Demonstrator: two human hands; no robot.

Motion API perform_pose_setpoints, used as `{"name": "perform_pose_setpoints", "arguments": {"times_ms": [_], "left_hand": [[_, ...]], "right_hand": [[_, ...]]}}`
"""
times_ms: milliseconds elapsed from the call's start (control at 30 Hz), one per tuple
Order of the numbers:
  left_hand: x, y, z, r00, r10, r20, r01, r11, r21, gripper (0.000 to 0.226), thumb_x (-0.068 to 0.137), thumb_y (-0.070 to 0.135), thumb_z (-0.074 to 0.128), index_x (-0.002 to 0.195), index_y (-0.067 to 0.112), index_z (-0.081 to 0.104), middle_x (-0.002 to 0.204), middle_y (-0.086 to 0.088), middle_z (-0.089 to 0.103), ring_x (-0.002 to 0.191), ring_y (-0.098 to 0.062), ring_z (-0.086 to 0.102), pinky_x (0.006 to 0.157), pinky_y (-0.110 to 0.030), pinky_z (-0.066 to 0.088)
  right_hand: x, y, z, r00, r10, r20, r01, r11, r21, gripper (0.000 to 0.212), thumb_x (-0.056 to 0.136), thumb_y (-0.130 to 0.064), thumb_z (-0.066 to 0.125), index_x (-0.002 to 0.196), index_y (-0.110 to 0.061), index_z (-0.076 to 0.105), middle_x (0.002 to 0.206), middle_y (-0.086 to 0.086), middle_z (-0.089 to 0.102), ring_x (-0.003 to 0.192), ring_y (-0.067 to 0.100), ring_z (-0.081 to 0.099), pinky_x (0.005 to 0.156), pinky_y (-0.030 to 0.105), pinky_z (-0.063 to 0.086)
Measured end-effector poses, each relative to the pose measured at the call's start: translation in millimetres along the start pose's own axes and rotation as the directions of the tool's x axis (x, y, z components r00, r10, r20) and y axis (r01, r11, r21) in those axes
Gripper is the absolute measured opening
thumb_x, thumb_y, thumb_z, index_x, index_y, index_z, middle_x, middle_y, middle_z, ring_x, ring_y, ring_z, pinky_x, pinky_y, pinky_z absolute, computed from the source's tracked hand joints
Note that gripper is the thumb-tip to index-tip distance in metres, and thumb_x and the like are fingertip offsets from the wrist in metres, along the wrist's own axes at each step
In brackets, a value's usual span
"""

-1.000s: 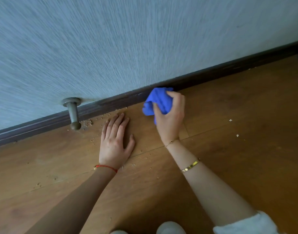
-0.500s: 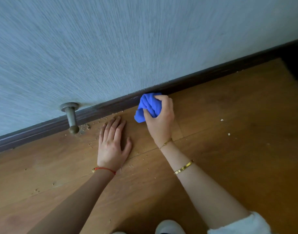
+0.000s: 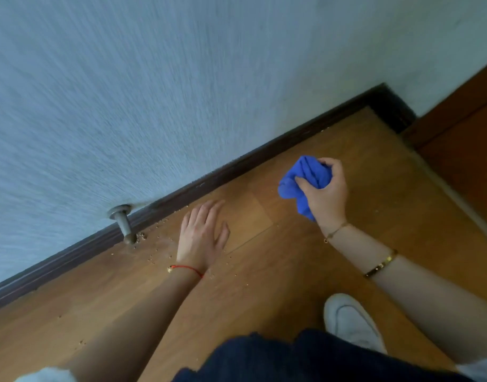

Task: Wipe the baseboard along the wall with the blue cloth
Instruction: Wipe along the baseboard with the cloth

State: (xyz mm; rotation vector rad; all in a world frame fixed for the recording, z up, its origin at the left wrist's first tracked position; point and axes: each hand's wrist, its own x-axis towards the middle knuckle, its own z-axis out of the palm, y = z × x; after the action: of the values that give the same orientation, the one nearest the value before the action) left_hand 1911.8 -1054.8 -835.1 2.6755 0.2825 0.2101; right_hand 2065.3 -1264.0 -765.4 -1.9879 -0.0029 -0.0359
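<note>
- Closest to the camera there's a dark denim knee [image 3: 305,357] and a white slip-on shoe [image 3: 352,322], so the person looks crouched low, which makes sense for reaching floor level.
- Left hand [image 3: 202,238] lies flat on the brown wood-plank floor [image 3: 264,285], fingers straight and spread, holding nothing. Looks like it's there to prop up their weight.
- Bunch of little pale crumbs [image 3: 151,257] scattered on the floor just beside that hand.
- Right hand [image 3: 326,191] is clamped around the bunched-up blue cloth [image 3: 305,179], fingers curled into it. Balled up like that it probably gives a firm pad to scrub with.
- The cloth is held off the wall right now, near the dark brown baseboard [image 3: 236,166] but not touching it.
- A grey metal doorstop [image 3: 123,220] sticks out of the baseboard to the left, under the pale blue textured wall [image 3: 181,78].
</note>
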Motion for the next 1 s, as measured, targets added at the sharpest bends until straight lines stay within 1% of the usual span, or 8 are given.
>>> {"name": "perform_pose_setpoints", "arguments": {"times_ms": [67, 233, 433, 567, 767, 800, 900, 1000], "left_hand": [[16.8, 7.9, -1.2, 1.0, 0.018, 0.014, -0.018, 1.0, -0.018, 0.05, 0.1, 0.038, 0.043, 0.139, 0.01, 0.058, 0.133, -0.01, 0.062, 0.125, -0.029, 0.057, 0.106, -0.049, 0.047], [54.1, 20.7, 24.9, 0.998, 0.034, 0.058, -0.034, 0.999, -0.006, 0.057, 0.1, 0.043, 0.037, 0.144, 0.012, 0.053, 0.14, -0.01, 0.059, 0.132, -0.029, 0.052, 0.113, -0.044, 0.04], [90.1, 46.9, 60.0, 0.998, 0.033, 0.059, -0.037, 0.997, 0.064, 0.058, 0.1, 0.043, 0.038, 0.146, 0.011, 0.051, 0.143, -0.012, 0.057, 0.134, -0.03, 0.052, 0.112, -0.047, 0.041], [110.5, 70.0, 72.1, 0.995, 0.068, 0.07, -0.077, 0.989, 0.127, 0.058, 0.1, 0.041, 0.04, 0.148, 0.01, 0.049, 0.146, -0.014, 0.055, 0.137, -0.032, 0.05, 0.114, -0.048, 0.039], [121.5, 106.0, 78.7, 0.997, 0.006, 0.073, -0.021, 0.978, 0.208, 0.059, 0.099, 0.041, 0.041, 0.149, 0.01, 0.048, 0.145, -0.015, 0.055, 0.136, -0.033, 0.05, 0.112, -0.05, 0.042], [122.7, 111.4, 78.9, 0.998, 0.005, 0.065, -0.019, 0.975, 0.221, 0.059, 0.099, 0.041, 0.041, 0.148, 0.009, 0.049, 0.144, -0.015, 0.056, 0.134, -0.034, 0.051, 0.11, -0.051, 0.044], [124.8, 118.0, 86.8, 0.997, 0.035, 0.069, -0.052, 0.963, 0.265, 0.059, 0.099, 0.04, 0.042, 0.147, 0.008, 0.051, 0.141, -0.017, 0.058, 0.128, -0.036, 0.057, 0.104, -0.053, 0.049], [127.4, 116.5, 110.8, 0.998, 0.018, 0.057, -0.034, 0.959, 0.281, 0.059, 0.099, 0.039, 0.043, 0.147, 0.006, 0.051, 0.144, -0.016, 0.056, 0.126, -0.036, 0.057, 0.101, -0.05, 0.048]], "right_hand": [[13.8, 2.2, -12.9, 1.0, -0.018, 0.02, 0.019, 0.999, -0.04, 0.05, 0.075, -0.007, 0.083, 0.114, -0.021, 0.055, 0.119, -0.002, 0.059, 0.11, 0.011, 0.059, 0.097, 0.028, 0.052], [65.3, 27.7, -37.1, 0.997, -0.071, 0.024, 0.073, 0.991, -0.114, 0.051, 0.076, -0.007, 0.082, 0.116, -0.024, 0.054, 0.122, -0.003, 0.056, 0.111, 0.009, 0.055, 0.094, 0.019, 0.047], [124.2, 82.3, -48.2, 0.997, -0.072, 0.0, 0.071, 0.994, -0.085, 0.052, 0.076, -0.007, 0.082, 0.116, -0.024, 0.054, 0.122, -0.002, 0.056, 0.113, 0.01, 0.055, 0.097, 0.024, 0.048], [155.8, 101.5, -53.7, 0.997, -0.055, 0.046, 0.057, 0.998, -0.03, 0.051, 0.076, -0.005, 0.081, 0.118, -0.02, 0.055, 0.123, -0.002, 0.055, 0.113, 0.009, 0.054, 0.094, 0.017, 0.046], [190.1, 105.4, -60.3, 0.997, -0.065, 0.051, 0.062, 0.996, 0.065, 0.049, 0.073, -0.004, 0.079, 0.114, -0.016, 0.056, 0.117, -0.002, 0.056, 0.109, 0.012, 0.057, 0.1, 0.031, 0.049], [195.4, 104.9, -60.5, 0.997, -0.059, 0.053, 0.054, 0.994, 0.09, 0.048, 0.073, -0.003, 0.078, 0.114, -0.015, 0.056, 0.116, -0.004, 0.055, 0.109, 0.008, 0.056, 0.1, 0.029, 0.049], [209.8, 105.3, -56.6, 0.995, -0.071, 0.074, 0.063, 0.993, 0.102, 0.047, 0.076, -0.003, 0.076, 0.117, -0.013, 0.055, 0.116, -0.006, 0.051, 0.105, -0.006, 0.052, 0.092, 0.009, 0.043], [223.5, 113.6, -46.1, 0.993, -0.114, 0.043, 0.109, 0.99, 0.091, 0.048, 0.077, -0.005, 0.076, 0.119, -0.01, 0.055, 0.12, 0.001, 0.053, 0.107, 0.004, 0.053, 0.093, 0.011, 0.043]]}}
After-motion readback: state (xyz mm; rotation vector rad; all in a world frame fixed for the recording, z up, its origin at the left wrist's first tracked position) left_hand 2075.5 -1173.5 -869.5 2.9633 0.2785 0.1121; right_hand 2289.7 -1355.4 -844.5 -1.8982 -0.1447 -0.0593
